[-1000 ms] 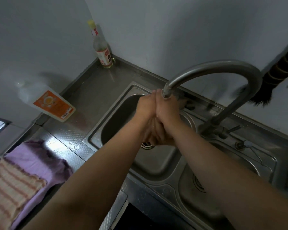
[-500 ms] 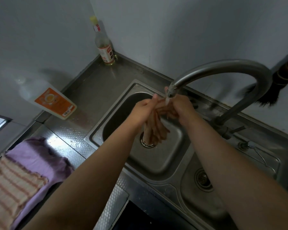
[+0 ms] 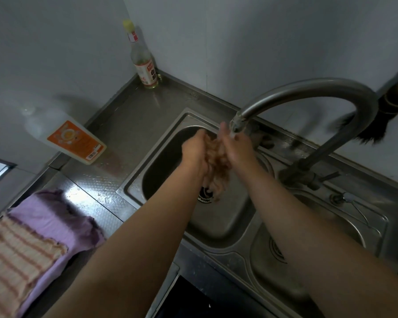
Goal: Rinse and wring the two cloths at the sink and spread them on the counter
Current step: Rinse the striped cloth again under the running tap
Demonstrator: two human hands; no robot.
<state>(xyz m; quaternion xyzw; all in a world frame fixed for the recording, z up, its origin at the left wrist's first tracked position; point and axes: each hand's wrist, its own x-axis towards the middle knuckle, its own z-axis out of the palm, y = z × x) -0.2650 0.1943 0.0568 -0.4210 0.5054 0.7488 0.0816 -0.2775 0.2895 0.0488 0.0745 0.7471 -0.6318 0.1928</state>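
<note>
**Both hands bunch a wet cloth under the tap**

Over the left basin of the steel sink (image 3: 133, 191), the left hand (image 3: 194, 152) and the right hand (image 3: 236, 150) face each other with a bunched, orange-striped cloth (image 3: 217, 171) gripped between them. The cloth's loose end hangs down toward the basin's drain (image 3: 203, 196). The spout of the curved faucet (image 3: 308, 87) ends just above the right hand's thumb side.

On the surface at its near left corner lie two more cloths: a purple cloth (image 3: 55, 216) spread flat, and a striped cloth (image 3: 16, 255) lying partly on top of it.

An orange-labelled bottle (image 3: 74, 140) stands at the surface's left edge by the wall, and a clear bottle with a yellow cap (image 3: 143, 63) stands in the far corner. A dark brush (image 3: 391, 111) hangs against the wall behind the faucet.
</note>
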